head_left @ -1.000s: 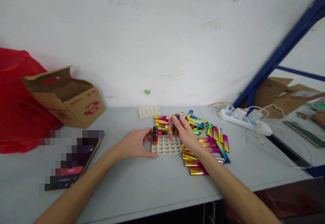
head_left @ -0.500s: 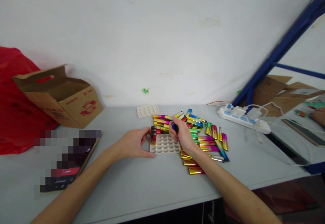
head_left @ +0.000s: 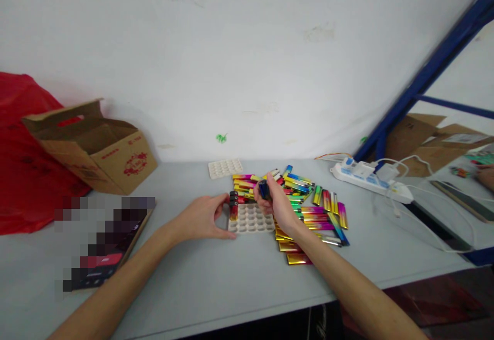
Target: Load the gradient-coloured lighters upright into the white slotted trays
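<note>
The left hand (head_left: 203,218) curved round the left end of a pale dimpled tray (head_left: 252,222), its thumb and fingers spread wide: the thumb was at the near left corner, the fingertips beside the red lighters (head_left: 234,208) standing black-topped in the end column. How firmly they pressed could not be told. The right hand (head_left: 278,202) had its fingers curled closed about a dark blue lighter (head_left: 264,190), above the tray's far right part. Shiny loose lighters (head_left: 309,219) lay heaped on the bench (head_left: 216,283) beside it.
</note>
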`<move>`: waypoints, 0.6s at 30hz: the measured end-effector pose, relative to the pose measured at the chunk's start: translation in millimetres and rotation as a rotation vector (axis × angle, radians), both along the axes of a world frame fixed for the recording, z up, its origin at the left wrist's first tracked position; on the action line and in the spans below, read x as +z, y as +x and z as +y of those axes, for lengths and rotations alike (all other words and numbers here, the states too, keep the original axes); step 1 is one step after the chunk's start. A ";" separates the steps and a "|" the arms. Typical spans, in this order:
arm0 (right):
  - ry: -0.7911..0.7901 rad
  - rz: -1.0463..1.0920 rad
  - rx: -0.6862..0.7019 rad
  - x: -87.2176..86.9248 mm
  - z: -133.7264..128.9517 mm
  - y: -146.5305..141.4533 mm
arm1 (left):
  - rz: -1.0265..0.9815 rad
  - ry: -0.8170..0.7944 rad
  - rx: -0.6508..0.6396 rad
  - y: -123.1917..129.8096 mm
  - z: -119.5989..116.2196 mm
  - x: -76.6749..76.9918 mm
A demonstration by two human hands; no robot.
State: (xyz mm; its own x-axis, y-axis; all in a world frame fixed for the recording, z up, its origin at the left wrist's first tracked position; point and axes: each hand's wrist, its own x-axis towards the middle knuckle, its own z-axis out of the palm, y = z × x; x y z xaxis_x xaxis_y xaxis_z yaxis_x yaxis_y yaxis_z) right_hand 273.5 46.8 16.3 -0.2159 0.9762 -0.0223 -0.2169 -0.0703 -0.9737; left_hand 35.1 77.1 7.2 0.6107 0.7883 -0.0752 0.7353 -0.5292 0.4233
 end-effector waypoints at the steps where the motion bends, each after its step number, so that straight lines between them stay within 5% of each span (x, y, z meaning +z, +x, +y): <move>1: 0.046 0.000 -0.010 0.6 -0.7 0.6 | -0.003 0.003 -0.001 -0.1 -0.1 -0.2; 6: 0.275 -0.134 0.034 6.2 -8.4 5.2 | -0.009 0.002 -0.001 0.1 -1.7 0.8; 12: 0.808 -0.559 -0.039 12.6 -15.4 5.8 | -0.020 0.000 -0.005 1.1 -2.9 2.5; 18: 0.839 -0.660 0.016 -1.6 -12.8 1.7 | -0.029 -0.006 -0.012 2.0 -3.4 3.8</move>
State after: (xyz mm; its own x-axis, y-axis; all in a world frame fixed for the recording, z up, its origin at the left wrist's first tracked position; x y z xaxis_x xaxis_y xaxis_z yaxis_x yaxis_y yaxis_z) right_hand 275.2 34.0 14.7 -0.4200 0.7306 0.5383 0.3661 0.6791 -0.6362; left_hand 37.1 73.7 11.0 0.6222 0.7804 -0.0623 0.7163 -0.5353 0.4476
